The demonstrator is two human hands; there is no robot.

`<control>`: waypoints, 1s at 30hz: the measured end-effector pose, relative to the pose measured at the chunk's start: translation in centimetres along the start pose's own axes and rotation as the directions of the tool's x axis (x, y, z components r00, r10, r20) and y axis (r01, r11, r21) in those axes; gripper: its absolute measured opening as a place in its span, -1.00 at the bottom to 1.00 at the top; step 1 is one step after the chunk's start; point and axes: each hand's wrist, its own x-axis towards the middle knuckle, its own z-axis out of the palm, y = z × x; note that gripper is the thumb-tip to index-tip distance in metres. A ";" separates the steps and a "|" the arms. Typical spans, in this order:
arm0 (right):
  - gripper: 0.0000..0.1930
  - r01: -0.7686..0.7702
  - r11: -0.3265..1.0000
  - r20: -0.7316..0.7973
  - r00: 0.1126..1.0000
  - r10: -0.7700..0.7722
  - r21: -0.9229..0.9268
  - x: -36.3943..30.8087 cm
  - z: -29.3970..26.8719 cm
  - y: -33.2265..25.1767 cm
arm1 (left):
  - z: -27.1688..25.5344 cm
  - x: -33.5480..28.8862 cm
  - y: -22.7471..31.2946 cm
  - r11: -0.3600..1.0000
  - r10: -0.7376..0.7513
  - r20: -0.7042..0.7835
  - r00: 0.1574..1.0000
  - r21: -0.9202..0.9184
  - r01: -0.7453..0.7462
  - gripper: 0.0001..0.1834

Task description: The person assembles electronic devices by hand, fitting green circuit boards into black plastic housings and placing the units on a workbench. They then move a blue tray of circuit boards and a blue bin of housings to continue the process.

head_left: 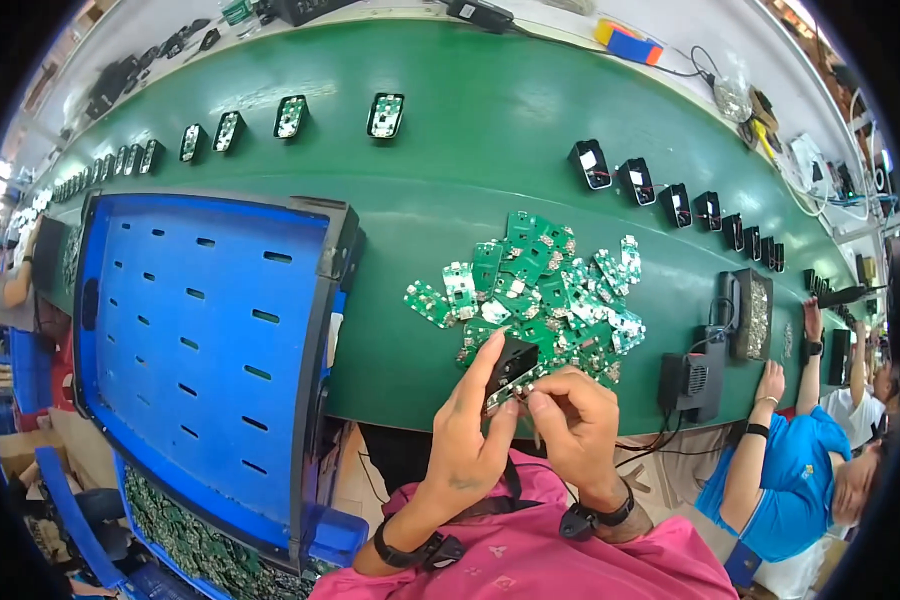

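Note:
My left hand (460, 435) is closed around a small black plastic housing (515, 358), which it holds tilted near the table's front edge. A small circuit board (507, 394) lies along the housing's near side, between my hands. At the board's right end, the thumb and fingers of my right hand (582, 420) are pinched together. Whether they grip the board or a small part on it is hidden. Just beyond my hands, a loose pile of green circuit boards (545, 290) is spread on the green table (420, 370).
A blue slotted crate (160, 270) stands at left, above a bin of boards (185, 520). Housings with boards (290, 117) line the far left; open black housings (590, 165) line the right. A black power device (685, 382) and a parts tray (753, 318) sit near a co-worker in blue (790, 490).

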 end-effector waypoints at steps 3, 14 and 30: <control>-0.94 0.026 0.998 0.026 0.999 -0.025 -0.053 -0.2 0.7 0.2 | -0.9 -0.6 0.3 0.986 0.024 -0.023 0.999 0.164 -0.020 -0.39; -0.68 -0.303 0.903 -0.071 0.953 0.296 -0.304 1.0 -1.0 0.7 | 1.8 0.2 -2.3 0.972 0.221 0.014 0.975 0.084 -0.221 -0.16; -0.78 0.041 0.911 0.051 0.998 -0.022 -0.410 1.7 -0.6 1.3 | 1.3 0.1 -2.5 0.960 0.207 0.015 0.978 0.188 -0.206 -0.24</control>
